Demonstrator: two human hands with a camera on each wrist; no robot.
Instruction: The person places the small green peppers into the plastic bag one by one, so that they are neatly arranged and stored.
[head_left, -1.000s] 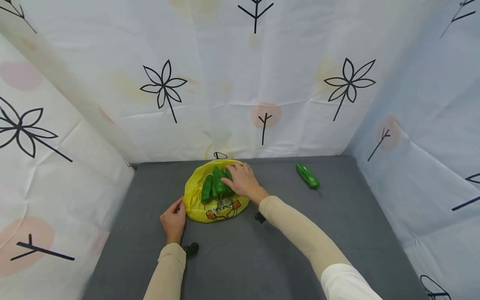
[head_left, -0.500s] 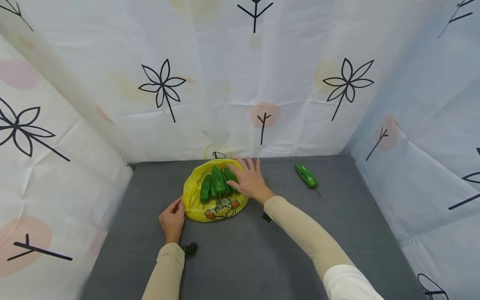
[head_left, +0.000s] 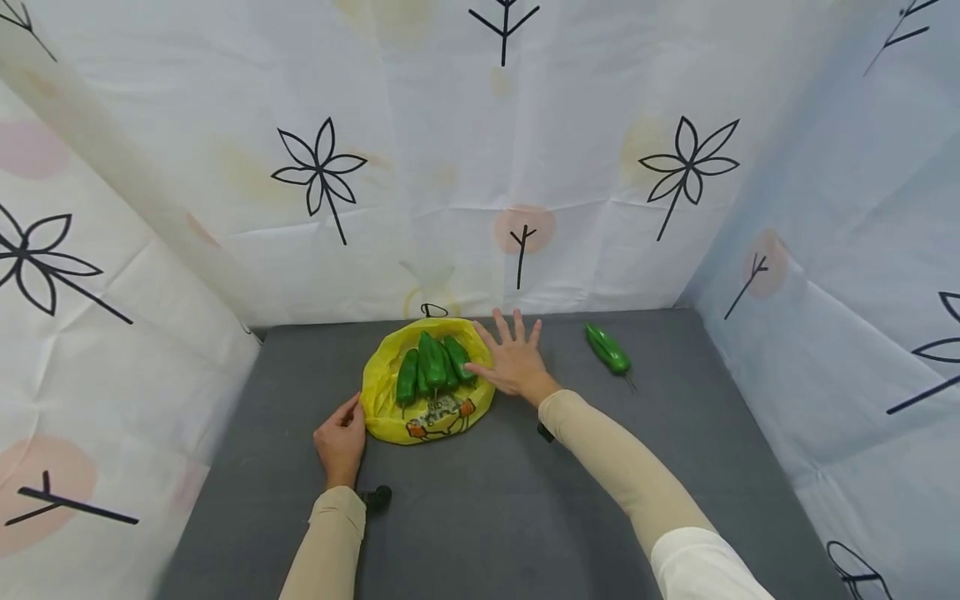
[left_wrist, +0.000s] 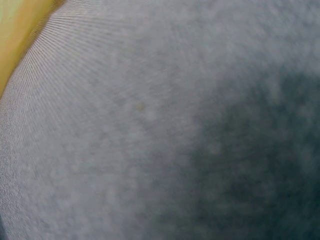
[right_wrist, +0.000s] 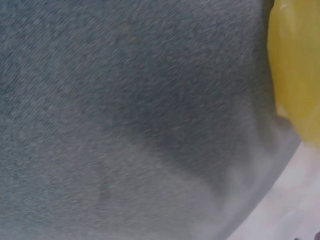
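Observation:
A yellow plastic bag lies opened out on the grey table, with several green peppers resting in it. At its left edge my left hand pinches the rim between thumb and fingers. My right hand is spread at the bag's right rim, fingers straight and nothing in its grasp; whether it touches the rim I cannot tell. One more green pepper lies on the table to the right of that hand. Each wrist view catches only a strip of the bag, on the left and yellow plastic on the right.
The grey table runs back to a white patterned cloth hanging behind it. Similar cloth walls stand at the left and right sides.
My right hand has let go of a pepper in the bag, spread its fingers and drawn back to the right. My left hand stays at the bag's left rim.

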